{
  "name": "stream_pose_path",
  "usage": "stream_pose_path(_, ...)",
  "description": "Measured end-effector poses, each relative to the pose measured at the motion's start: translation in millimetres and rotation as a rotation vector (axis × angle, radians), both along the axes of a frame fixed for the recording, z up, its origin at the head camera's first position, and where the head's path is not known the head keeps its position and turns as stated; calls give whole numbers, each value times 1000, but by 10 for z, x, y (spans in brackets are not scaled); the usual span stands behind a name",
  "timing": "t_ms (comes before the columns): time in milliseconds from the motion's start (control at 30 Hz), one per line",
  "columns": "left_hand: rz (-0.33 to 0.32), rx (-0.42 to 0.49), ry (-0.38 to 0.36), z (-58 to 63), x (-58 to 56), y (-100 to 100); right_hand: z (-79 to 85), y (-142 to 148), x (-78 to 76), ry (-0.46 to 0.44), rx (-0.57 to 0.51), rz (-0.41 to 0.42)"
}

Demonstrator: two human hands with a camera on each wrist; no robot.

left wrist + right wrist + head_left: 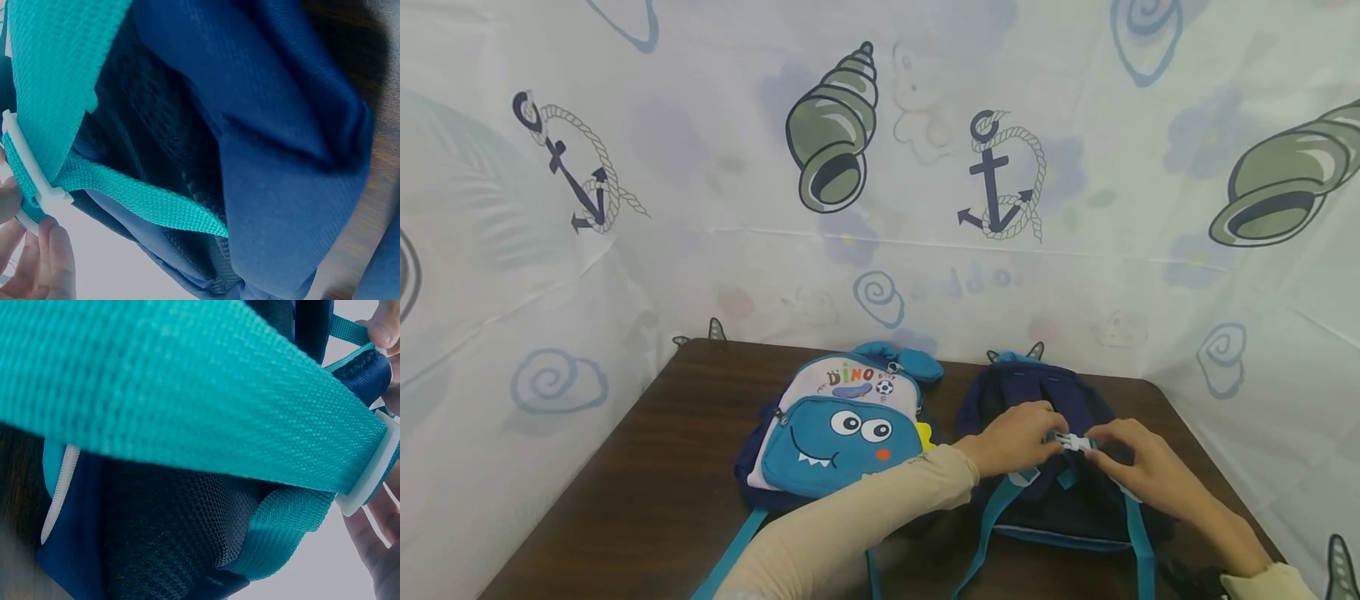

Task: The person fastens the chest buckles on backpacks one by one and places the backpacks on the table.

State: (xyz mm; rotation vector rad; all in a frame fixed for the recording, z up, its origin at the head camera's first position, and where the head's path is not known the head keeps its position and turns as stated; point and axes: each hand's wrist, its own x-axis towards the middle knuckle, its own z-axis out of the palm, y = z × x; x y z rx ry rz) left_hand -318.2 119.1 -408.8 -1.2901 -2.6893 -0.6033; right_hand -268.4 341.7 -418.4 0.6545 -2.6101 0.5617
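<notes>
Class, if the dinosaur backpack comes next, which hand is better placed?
Probably the left hand: it is nearer the dinosaur backpack, while the right hand is beyond the white buckle.

The word "DINO" (850, 377) stands in multicoloured capitals across the white upper panel (811, 380) of the blue backpack (842, 454) with the cartoon face, while the pale blue letter-like marks (977, 282) on the printed cloth (737, 275) behind are too faint to read with any certainty.
</notes>
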Motion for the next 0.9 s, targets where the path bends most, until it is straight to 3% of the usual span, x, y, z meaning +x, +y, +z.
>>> stream_pose_path(433,-46,29,-29,-7,7,-24,0,31,9,20,4,42)
stream_pose_path(900,15,58,-36,-39,52,5,-22,40,26,-33,-30,21)
